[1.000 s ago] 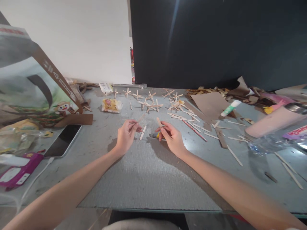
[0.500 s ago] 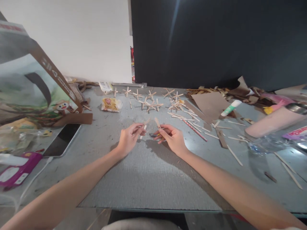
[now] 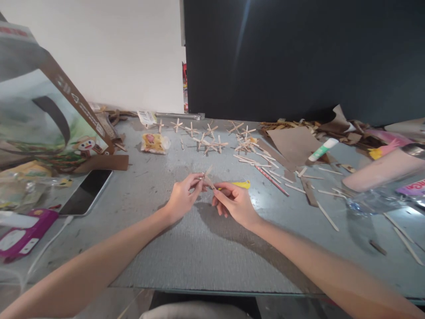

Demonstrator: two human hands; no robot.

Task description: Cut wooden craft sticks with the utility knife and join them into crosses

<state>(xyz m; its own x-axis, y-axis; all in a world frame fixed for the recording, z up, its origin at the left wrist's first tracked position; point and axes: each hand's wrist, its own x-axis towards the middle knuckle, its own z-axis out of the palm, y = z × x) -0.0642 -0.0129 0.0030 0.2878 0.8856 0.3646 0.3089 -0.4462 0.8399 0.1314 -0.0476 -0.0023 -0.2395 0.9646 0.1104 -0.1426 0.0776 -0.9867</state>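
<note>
Close together above the middle of the table, my two hands work on thin wooden sticks. My left hand (image 3: 185,193) is closed, pinching crossed wooden sticks (image 3: 209,170) between thumb and fingers. In a pinch, my right hand (image 3: 235,202) holds one wooden stick (image 3: 210,182) slanting up to meet those crossed sticks. Whether they are joined I cannot tell. Behind the right hand a yellow object (image 3: 244,184) pokes out, mostly hidden; I cannot tell whether the hand holds it. Several star shapes of crossed sticks (image 3: 210,144) stand farther back.
Loose sticks (image 3: 247,160), a red-and-white striped straw (image 3: 270,179) and a green-white tube (image 3: 323,149) lie to the right, near a pink tumbler (image 3: 381,170) and a plastic bottle (image 3: 372,203). Leftward are a phone (image 3: 86,192), a yellow packet (image 3: 155,144) and a printed box (image 3: 43,115).
My hands have come together, and the right hand's stick has swung leftward to the left hand's sticks. The yellow object now shows behind the right hand; its dark tip is no longer visible.
</note>
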